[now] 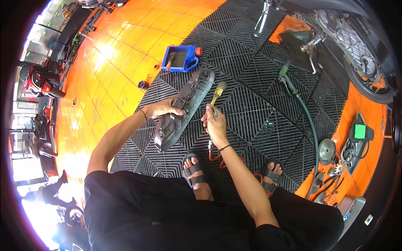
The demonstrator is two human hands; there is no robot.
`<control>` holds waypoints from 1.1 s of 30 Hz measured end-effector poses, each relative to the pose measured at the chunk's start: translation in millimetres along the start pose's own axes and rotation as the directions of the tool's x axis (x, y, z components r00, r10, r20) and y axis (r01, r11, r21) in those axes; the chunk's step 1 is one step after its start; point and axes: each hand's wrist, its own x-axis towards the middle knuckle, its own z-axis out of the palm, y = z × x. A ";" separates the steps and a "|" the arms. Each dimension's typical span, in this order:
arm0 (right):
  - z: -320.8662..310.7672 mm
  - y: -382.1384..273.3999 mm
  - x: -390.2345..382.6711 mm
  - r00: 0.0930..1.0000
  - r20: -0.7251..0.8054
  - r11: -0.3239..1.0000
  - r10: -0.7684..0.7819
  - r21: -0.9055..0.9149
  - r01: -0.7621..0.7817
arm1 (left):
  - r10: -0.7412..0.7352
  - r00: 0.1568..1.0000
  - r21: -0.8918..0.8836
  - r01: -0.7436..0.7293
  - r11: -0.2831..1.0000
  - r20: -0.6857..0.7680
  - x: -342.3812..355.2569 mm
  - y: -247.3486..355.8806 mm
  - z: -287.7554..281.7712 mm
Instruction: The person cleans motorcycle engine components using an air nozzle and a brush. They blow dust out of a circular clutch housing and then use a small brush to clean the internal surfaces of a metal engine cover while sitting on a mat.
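Cover [191, 100], long and dark grey, held aslant over the black mat [259, 121], just left of centre, far end leaning right, near end toward the left foot [193, 171]; impossible to tell whether touching the mat underneath. Gripped at its left edge by the left hand [162, 108], thumb laid over the upward face, other fingers mostly hidden, their spread impossible to tell. Just right of the cover, brush [217, 93] in the right hand [215, 124], fingers closed narrowly around the handle, bristles pointing up and away, a strip of mat showing between bristles and cover.

Below the right hand, metal nozzle [210, 144] with a red hose [215, 157] next to it, between two feet in black sandals. Beyond the cover, blue jug [191, 53], cut open on its upper side, red cap at the right, small brush [171, 60] leaning inside. Left of the jug, metal cup [143, 85] on orange floor [125, 46], near the mat's edge. To the right, green hose [312, 125] across the mat. Farther up, scooter [349, 46], one wheel showing. Along the right, loose round parts [327, 151] beside a grey casing [354, 144]. Far left, parked motorbikes [42, 79].
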 end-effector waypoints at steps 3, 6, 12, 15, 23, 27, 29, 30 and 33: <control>-11.7 -7.9 -2.1 0.993 -0.104 0.999 -0.047 0.019 0.049 | -0.006 0.996 0.151 0.019 0.988 -0.084 3.2 5.7 21.9; -22.3 -15.2 -10.0 0.996 -0.092 1.000 0.001 -0.011 -0.002 | 0.023 0.977 0.234 0.028 0.972 -0.211 7.4 -9.9 37.1; -52.3 -15.1 -9.2 0.988 0.136 0.966 0.069 0.238 -0.100 | 0.026 0.967 0.257 0.042 0.965 -0.254 9.9 -11.3 40.4; -62.7 -20.3 -9.0 0.974 0.219 0.945 0.057 0.304 -0.123 | 0.064 0.952 0.296 0.030 0.955 -0.300 12.8 -1.2 59.5; -67.5 -12.9 -7.0 0.960 0.221 0.954 0.175 0.201 -0.220 | 0.132 0.927 0.333 -0.008 0.943 -0.352 17.4 -11.2 74.3; -73.4 -21.8 -7.3 0.949 0.289 0.948 0.130 0.245 -0.204 | 0.133 0.918 0.332 -0.002 0.943 -0.373 13.4 -6.1 77.4; -73.5 -24.1 -4.0 0.953 0.277 0.957 0.125 0.220 -0.189 | 0.086 0.935 0.249 0.002 0.968 -0.343 11.1 1.6 77.3; -74.6 -26.7 -1.2 0.948 0.294 0.951 0.119 0.241 -0.194 | 0.064 0.943 0.209 0.006 0.978 -0.326 10.8 4.2 76.3; -67.8 -24.5 6.8 0.938 0.291 0.956 0.189 0.165 -0.243 | 0.050 0.949 0.181 0.007 0.983 -0.311 10.6 0.6 66.3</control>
